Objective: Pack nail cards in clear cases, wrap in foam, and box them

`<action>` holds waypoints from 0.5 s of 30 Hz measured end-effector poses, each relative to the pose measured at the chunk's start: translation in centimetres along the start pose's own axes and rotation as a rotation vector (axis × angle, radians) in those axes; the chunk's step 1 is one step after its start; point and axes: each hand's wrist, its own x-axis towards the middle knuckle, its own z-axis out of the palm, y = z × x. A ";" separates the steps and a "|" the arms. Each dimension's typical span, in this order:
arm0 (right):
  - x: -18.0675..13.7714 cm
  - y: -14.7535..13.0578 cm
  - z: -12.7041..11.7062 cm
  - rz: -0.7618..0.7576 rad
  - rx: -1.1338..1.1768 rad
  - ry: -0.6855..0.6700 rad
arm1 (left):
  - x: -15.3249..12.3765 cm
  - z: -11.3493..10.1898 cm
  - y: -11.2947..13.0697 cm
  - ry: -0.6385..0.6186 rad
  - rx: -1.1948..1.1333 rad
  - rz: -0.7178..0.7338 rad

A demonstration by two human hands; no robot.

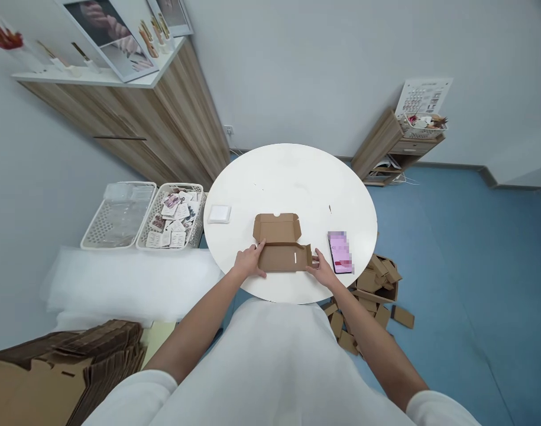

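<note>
A brown cardboard box (277,260), partly folded, lies near the front edge of the round white table (288,177). Its lid panel (277,228) lies opened out toward the far side. My left hand (249,261) grips the left end, thumb along the fold between lid and base. At the other end, my right hand (322,270) holds the raised right side flap, with its fingers around the flap's edge. A small white strip (295,258) shows on the base. To the right of my right hand lies a phone (340,252) with a pink screen.
A white square packet (219,213) sits at the table's left. Beyond it stand a basket of cards (175,219) and a basket of clear bags (119,216). Flat cardboard (97,361) is stacked at lower left. Small folded boxes (379,278) fill and surround a bin at right.
</note>
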 end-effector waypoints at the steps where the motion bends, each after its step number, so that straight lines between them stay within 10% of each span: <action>1: -0.1 0.2 0.4 0.009 0.062 -0.003 | 0.1 0.0 0.0 0.000 0.002 0.008; 15: -1.3 -4.8 3.2 -0.029 0.111 0.090 | 0.7 0.8 -0.4 0.002 -0.058 0.128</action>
